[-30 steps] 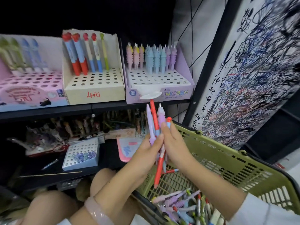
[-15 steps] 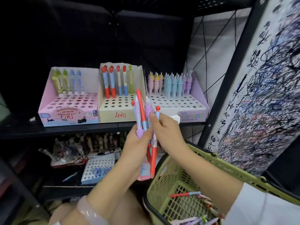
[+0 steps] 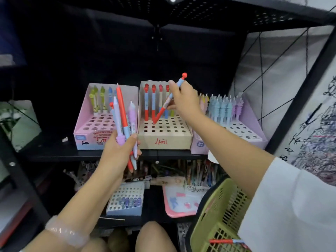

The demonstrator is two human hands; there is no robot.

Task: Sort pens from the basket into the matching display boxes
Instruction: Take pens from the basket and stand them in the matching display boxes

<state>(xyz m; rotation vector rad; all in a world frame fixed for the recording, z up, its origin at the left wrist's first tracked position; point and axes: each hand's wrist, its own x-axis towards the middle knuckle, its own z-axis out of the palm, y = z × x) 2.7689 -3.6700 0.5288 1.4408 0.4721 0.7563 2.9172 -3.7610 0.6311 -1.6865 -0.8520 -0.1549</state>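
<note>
White sleeve [image 3: 283, 202], pale beaded bracelet [image 3: 65, 231]

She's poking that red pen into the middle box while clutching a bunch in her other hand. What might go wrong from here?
1. The red pen in the right hand is steeply tilted, its tip at a hole of the beige box; it may miss or jam.
2. The left hand holds a loose bundle of pens fanned apart; one could slip out.
3. The right forearm lies close to the unicorn pens and might knock them.
</note>
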